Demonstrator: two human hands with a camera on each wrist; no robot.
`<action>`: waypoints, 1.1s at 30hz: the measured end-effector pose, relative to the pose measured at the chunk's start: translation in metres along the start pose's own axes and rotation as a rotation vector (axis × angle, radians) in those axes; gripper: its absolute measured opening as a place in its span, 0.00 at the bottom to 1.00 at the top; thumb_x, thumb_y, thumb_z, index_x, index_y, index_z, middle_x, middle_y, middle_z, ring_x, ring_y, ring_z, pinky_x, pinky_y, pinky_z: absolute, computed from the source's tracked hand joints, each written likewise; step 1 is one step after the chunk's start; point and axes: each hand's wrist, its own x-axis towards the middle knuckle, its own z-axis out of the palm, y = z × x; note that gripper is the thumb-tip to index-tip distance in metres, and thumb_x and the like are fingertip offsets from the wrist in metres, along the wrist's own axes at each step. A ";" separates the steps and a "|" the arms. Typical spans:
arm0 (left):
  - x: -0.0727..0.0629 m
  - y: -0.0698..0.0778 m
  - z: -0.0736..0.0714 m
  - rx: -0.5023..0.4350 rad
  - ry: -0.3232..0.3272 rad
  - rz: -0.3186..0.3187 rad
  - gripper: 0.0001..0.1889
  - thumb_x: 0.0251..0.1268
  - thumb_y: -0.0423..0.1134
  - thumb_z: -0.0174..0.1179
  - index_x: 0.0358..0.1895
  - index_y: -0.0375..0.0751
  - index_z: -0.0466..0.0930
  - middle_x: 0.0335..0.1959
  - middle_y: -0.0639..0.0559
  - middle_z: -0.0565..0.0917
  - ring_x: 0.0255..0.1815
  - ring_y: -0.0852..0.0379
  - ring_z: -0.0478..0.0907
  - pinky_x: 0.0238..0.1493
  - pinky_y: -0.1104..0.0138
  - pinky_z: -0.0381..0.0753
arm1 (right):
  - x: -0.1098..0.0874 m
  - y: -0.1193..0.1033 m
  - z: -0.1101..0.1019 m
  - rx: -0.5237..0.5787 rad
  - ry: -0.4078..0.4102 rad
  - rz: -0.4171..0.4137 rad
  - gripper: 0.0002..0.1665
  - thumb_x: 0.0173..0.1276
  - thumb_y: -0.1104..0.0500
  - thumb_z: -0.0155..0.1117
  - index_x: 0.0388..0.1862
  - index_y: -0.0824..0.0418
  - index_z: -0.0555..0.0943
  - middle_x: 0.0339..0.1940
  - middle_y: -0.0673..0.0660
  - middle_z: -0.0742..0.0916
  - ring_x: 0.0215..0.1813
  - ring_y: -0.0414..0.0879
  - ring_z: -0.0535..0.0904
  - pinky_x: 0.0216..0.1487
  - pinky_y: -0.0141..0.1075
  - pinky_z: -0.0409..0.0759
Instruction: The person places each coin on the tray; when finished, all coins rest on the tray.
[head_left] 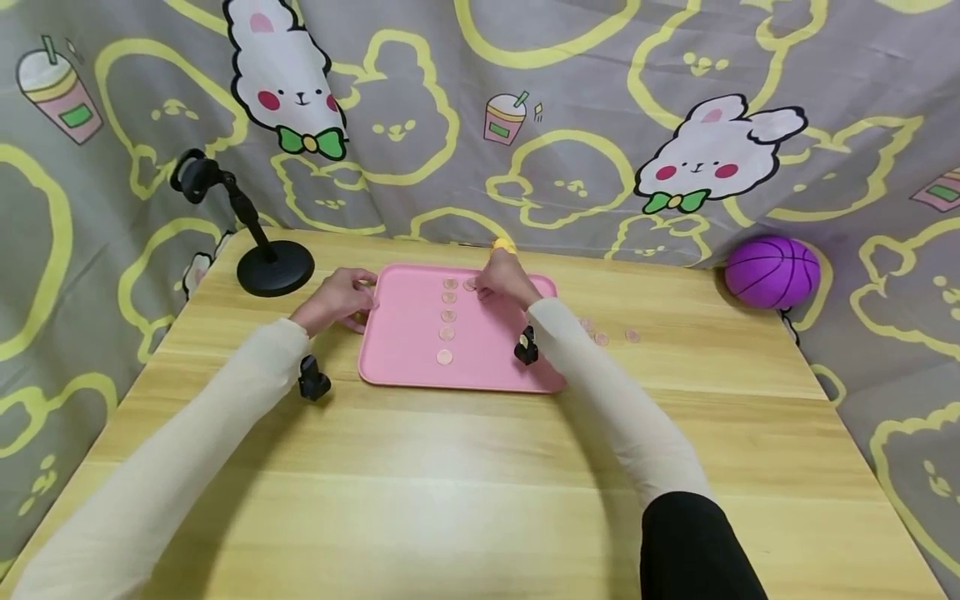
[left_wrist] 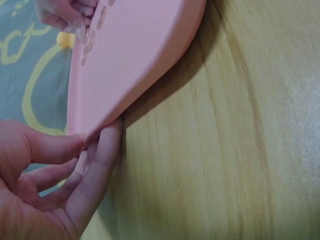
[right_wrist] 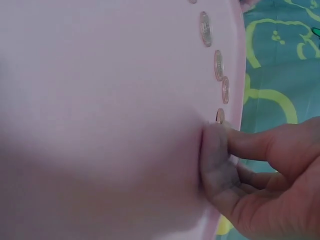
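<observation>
A pink tray (head_left: 405, 333) lies on the wooden table, with several coins (head_left: 447, 316) forming a column down its middle. My left hand (head_left: 341, 298) grips the tray's left rim; in the left wrist view the thumb is above the edge and fingers are beneath it. At the tray's far side, my right hand (head_left: 508, 279) pinches a coin (right_wrist: 220, 116) between thumb and index finger, just right of the column's top. That coin is partly hidden by the fingertips. Other coins (right_wrist: 218, 65) lie flat on the tray beside it.
Several loose coins (head_left: 602, 339) lie on the table right of the tray, partly behind the right sleeve. A black stand (head_left: 275, 268) is at the back left, a purple ball (head_left: 772, 272) at the back right. A small yellow object (head_left: 504, 244) sits behind the right hand, near the patterned curtain (head_left: 420, 108).
</observation>
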 end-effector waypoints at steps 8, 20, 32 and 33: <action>-0.001 -0.004 0.003 -0.018 -0.015 -0.009 0.34 0.74 0.28 0.55 0.80 0.28 0.58 0.52 0.34 0.78 0.41 0.50 0.82 0.37 0.61 0.91 | -0.003 0.000 0.002 -0.051 -0.020 0.037 0.06 0.68 0.71 0.71 0.38 0.77 0.84 0.24 0.64 0.90 0.19 0.45 0.85 0.30 0.38 0.90; 0.002 0.000 0.001 -0.002 0.015 -0.003 0.32 0.73 0.26 0.53 0.79 0.29 0.60 0.47 0.38 0.79 0.36 0.54 0.83 0.33 0.63 0.90 | 0.000 0.001 0.000 0.035 0.000 -0.004 0.09 0.68 0.69 0.72 0.34 0.75 0.81 0.18 0.58 0.86 0.17 0.43 0.83 0.29 0.37 0.90; 0.000 0.002 0.002 0.018 0.015 0.011 0.32 0.71 0.26 0.52 0.79 0.28 0.62 0.45 0.38 0.79 0.34 0.54 0.84 0.32 0.62 0.91 | -0.006 0.010 -0.019 0.279 -0.155 0.028 0.09 0.74 0.70 0.65 0.41 0.80 0.84 0.22 0.61 0.89 0.23 0.45 0.87 0.37 0.38 0.91; 0.000 0.002 0.001 0.013 0.009 0.008 0.32 0.71 0.26 0.53 0.79 0.28 0.61 0.45 0.38 0.79 0.34 0.54 0.84 0.32 0.61 0.91 | -0.007 0.011 -0.022 0.299 -0.188 0.029 0.10 0.74 0.70 0.64 0.45 0.81 0.84 0.25 0.63 0.90 0.26 0.46 0.88 0.40 0.39 0.91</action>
